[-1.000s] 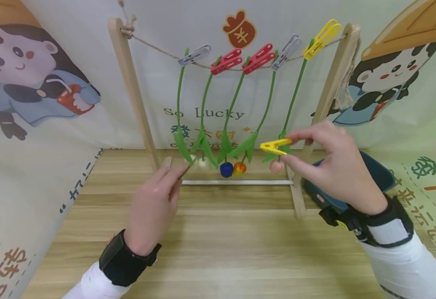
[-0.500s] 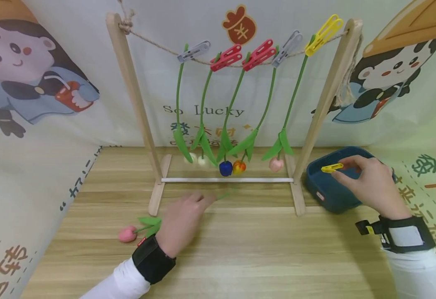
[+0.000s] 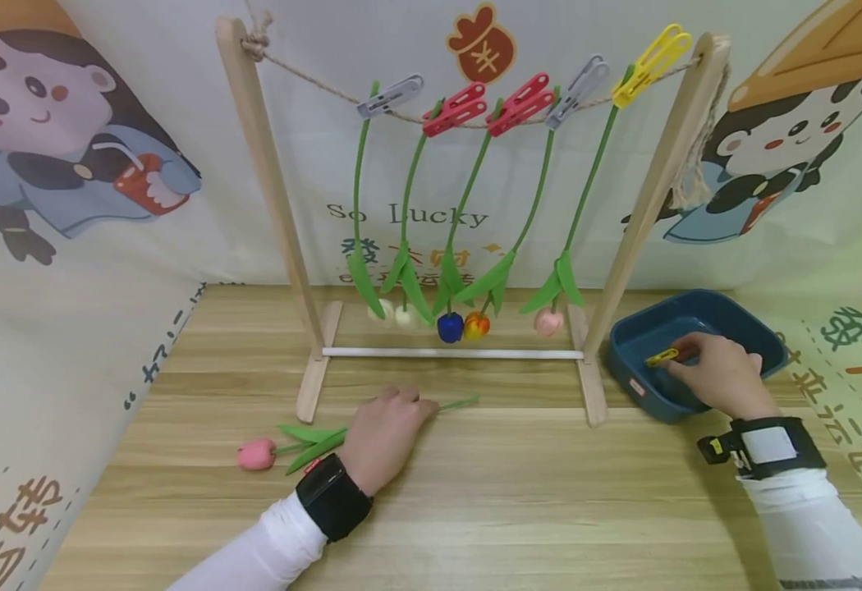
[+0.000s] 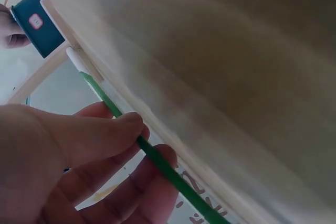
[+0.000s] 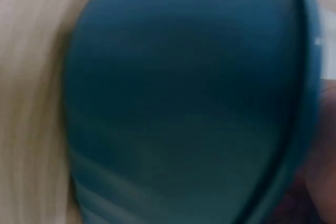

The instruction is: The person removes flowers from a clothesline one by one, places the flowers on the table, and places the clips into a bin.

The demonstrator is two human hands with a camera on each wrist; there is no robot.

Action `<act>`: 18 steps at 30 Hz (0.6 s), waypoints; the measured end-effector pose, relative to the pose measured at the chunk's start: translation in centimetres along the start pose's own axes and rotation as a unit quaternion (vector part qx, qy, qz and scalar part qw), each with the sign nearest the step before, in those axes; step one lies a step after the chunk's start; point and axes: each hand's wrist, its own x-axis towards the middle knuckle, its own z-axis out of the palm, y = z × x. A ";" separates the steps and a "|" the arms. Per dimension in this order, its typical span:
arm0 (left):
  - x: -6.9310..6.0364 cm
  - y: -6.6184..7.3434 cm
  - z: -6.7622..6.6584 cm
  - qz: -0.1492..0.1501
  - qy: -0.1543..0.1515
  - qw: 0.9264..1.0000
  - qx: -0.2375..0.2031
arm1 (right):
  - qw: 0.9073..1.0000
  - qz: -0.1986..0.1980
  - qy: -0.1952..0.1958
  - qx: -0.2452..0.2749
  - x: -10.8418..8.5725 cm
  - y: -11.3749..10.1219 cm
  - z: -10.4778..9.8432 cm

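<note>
In the head view my left hand [image 3: 388, 433] pinches the green stem of a pink tulip [image 3: 257, 454] low over the tabletop, its bloom toward the left. The left wrist view shows the thumb and fingers around the stem [image 4: 176, 174]. My right hand [image 3: 722, 375] reaches inside a dark blue basin [image 3: 641, 400] and pinches a yellow clothespin [image 3: 662, 357] there. The right wrist view holds mostly the basin's outer wall [image 5: 184, 87], with a bit of the hand at the right edge.
Behind my hands stands a wooden frame [image 3: 272, 176] with a sagging rope [image 3: 313, 80]. Several tulips hang upside down from it by grey, red and yellow clothespins [image 3: 651, 66]. A white bar [image 3: 453, 354] joins the frame's feet. Printed cloth walls surround the table.
My right hand carried the yellow clothespin from in front of the frame down into the basin. The left hand lowered the pink tulip from the frame's lower left toward the table.
</note>
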 end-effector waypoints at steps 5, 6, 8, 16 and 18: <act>0.4 -0.1 0.1 -0.007 -0.016 1.000 -0.008 | 1.000 0.012 -0.026 -0.003 0.1 0.0 0.2; 0.5 -0.2 0.1 -0.008 -0.020 1.000 -0.009 | 0.999 0.015 -0.032 -0.004 0.1 0.0 0.2; 0.5 -0.2 0.2 -0.010 -0.026 1.000 -0.011 | 0.999 0.019 -0.043 -0.010 0.3 0.1 0.3; 0.6 -0.2 0.1 -0.013 -0.043 0.999 -0.012 | 0.995 0.027 -0.084 -0.041 0.8 0.5 0.8; 0.5 -0.3 0.2 -0.014 -0.046 0.999 -0.011 | 0.995 0.027 -0.089 -0.044 0.7 0.3 0.7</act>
